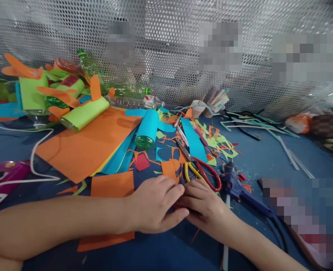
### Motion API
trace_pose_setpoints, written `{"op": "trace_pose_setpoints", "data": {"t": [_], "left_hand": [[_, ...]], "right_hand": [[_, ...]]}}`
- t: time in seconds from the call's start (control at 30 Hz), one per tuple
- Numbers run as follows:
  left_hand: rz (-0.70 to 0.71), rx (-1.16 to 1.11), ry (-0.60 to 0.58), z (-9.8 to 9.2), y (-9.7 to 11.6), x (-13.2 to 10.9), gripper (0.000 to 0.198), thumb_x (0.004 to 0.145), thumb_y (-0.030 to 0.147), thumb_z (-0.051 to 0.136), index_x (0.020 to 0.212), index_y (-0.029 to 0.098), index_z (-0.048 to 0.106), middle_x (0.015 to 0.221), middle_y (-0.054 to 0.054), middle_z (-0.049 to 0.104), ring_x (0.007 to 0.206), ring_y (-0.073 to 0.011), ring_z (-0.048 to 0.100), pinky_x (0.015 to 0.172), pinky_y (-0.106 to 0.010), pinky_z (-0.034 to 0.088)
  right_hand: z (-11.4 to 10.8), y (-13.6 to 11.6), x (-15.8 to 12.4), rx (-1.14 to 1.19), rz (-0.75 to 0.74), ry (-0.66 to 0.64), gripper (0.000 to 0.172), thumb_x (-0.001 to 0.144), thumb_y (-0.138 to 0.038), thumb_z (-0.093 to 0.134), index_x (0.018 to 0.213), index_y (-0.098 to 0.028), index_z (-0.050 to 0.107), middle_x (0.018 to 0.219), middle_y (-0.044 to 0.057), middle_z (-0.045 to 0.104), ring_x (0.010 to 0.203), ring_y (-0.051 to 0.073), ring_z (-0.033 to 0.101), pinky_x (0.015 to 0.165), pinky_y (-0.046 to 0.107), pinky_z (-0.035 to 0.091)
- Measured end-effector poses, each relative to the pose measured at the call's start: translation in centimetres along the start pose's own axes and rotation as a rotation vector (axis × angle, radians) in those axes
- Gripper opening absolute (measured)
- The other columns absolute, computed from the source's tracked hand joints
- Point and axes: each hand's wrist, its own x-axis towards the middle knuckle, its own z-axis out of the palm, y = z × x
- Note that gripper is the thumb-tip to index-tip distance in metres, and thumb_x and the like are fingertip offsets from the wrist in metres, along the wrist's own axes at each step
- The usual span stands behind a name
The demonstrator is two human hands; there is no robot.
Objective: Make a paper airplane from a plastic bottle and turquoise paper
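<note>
Near the front middle of the blue table, my left hand point(157, 203) lies palm down with its fingers reaching right and its thumb apart from them. Its fingertips meet my right hand point(204, 205), whose fingers are curled together. A small dark red bit shows between the hands, too hidden to name. Under my left forearm is an orange paper sheet point(112, 184). Just beyond my right hand lie red-handled scissors point(208, 171) and a yellow handle point(193, 171). A blue glue gun point(239, 188) rests right of my right hand.
Large orange paper point(90, 143), a blue-wrapped bottle point(148, 128) and a green-wrapped bottle point(85, 113) lie behind. Paper scraps point(218, 141) cover the middle. A purple glue gun point(9, 178) is at left, cups of sticks point(198, 108) at back. A perforated metal screen point(166, 41) stands behind.
</note>
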Motion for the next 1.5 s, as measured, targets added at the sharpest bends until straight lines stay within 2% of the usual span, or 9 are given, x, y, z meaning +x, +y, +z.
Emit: {"op": "trace_pose_setpoints", "data": {"t": [0.13, 0.27, 0.4, 0.53, 0.77, 0.97, 1.13, 1.23, 1.5], "left_hand": [[0.007, 0.015, -0.025, -0.1, -0.4, 0.2, 0.044, 0.089, 0.045, 0.033, 0.102, 0.010, 0.057, 0.092, -0.014, 0.062, 0.089, -0.0266, 0.057, 0.078, -0.041, 0.049], [-0.024, -0.007, 0.062, -0.3, -1.6, 1.0, 0.056, 0.078, 0.063, 0.044, 0.089, 0.011, 0.062, 0.088, -0.013, 0.063, 0.087, -0.0269, 0.056, 0.079, -0.041, 0.047], [0.049, -0.048, 0.084, 0.1, -2.1, 1.0, 0.067, 0.068, 0.075, 0.046, 0.081, 0.011, 0.064, 0.081, -0.012, 0.063, 0.082, -0.0260, 0.056, 0.078, -0.041, 0.046], [0.087, 0.007, 0.020, 0.5, -1.9, 0.5, 0.072, 0.073, 0.076, 0.034, 0.084, 0.011, 0.065, 0.085, -0.014, 0.061, 0.081, -0.0269, 0.056, 0.073, -0.041, 0.047], [0.176, 0.163, 0.121, 0.9, -0.7, -0.2, 0.069, 0.085, 0.061, 0.024, 0.092, 0.005, 0.065, 0.092, -0.020, 0.063, 0.088, -0.0312, 0.057, 0.075, -0.044, 0.050], [0.386, 0.245, 0.156, 1.6, 1.5, -1.7, 0.064, 0.085, 0.059, 0.030, 0.081, 0.005, 0.066, 0.084, -0.020, 0.067, 0.077, -0.0279, 0.063, 0.064, -0.036, 0.052], [0.411, 0.369, 0.102, 1.7, 2.4, -2.5, 0.051, 0.081, 0.051, 0.043, 0.081, 0.006, 0.066, 0.087, -0.018, 0.069, 0.077, -0.0294, 0.064, 0.065, -0.036, 0.052], [0.424, 0.365, 0.127, 2.0, 2.4, -2.6, 0.056, 0.084, 0.054, 0.036, 0.078, 0.007, 0.065, 0.085, -0.018, 0.069, 0.076, -0.0293, 0.064, 0.063, -0.036, 0.051], [0.419, 0.360, 0.106, 2.3, 2.1, -2.5, 0.053, 0.086, 0.055, 0.036, 0.077, 0.010, 0.062, 0.083, -0.015, 0.067, 0.071, -0.0261, 0.061, 0.058, -0.035, 0.049]], "right_hand": [[-0.3, -0.2, 0.1, 0.011, -0.011, 0.076, 0.015, 0.087, -0.019, 0.052, 0.095, -0.023, 0.064, 0.080, 0.003, 0.067, 0.077, 0.016, 0.059, 0.071, 0.033, 0.047], [-0.4, -0.4, 0.1, 0.029, 0.002, 0.143, 0.015, 0.085, -0.015, 0.054, 0.095, -0.021, 0.063, 0.081, 0.003, 0.068, 0.078, 0.016, 0.059, 0.071, 0.032, 0.049], [-0.5, -0.5, 0.0, 0.071, -0.005, 0.043, 0.009, 0.085, -0.020, 0.057, 0.090, -0.020, 0.064, 0.078, 0.004, 0.067, 0.075, 0.016, 0.058, 0.070, 0.032, 0.048], [-1.0, -0.5, 0.0, 0.090, 0.019, 0.007, 0.018, 0.089, -0.021, 0.047, 0.084, -0.018, 0.064, 0.070, 0.004, 0.065, 0.068, 0.016, 0.058, 0.065, 0.032, 0.046], [-1.4, 0.7, 0.9, -0.083, 0.428, 0.235, 0.016, 0.087, -0.024, 0.051, 0.093, -0.022, 0.065, 0.085, 0.003, 0.070, 0.079, 0.017, 0.064, 0.074, 0.029, 0.049], [-3.0, 2.7, 2.3, -0.217, 0.595, 0.084, 0.015, 0.087, -0.025, 0.047, 0.091, -0.022, 0.061, 0.083, 0.002, 0.069, 0.075, 0.017, 0.065, 0.067, 0.028, 0.049], [-4.6, 5.5, 6.7, -0.400, 0.577, -0.079, 0.023, 0.089, -0.014, 0.044, 0.099, -0.019, 0.064, 0.104, 0.005, 0.067, 0.098, 0.018, 0.060, 0.087, 0.026, 0.043], [-4.3, 7.9, 9.6, -0.432, 0.632, -0.139, 0.021, 0.087, -0.014, 0.049, 0.100, -0.018, 0.065, 0.101, 0.007, 0.068, 0.097, 0.020, 0.061, 0.085, 0.029, 0.044], [-2.8, 11.7, 12.3, -0.394, 0.891, -0.111, 0.032, 0.088, -0.031, 0.055, 0.116, -0.015, 0.054, 0.117, 0.009, 0.056, 0.097, 0.020, 0.059, 0.081, 0.041, 0.050]]}}
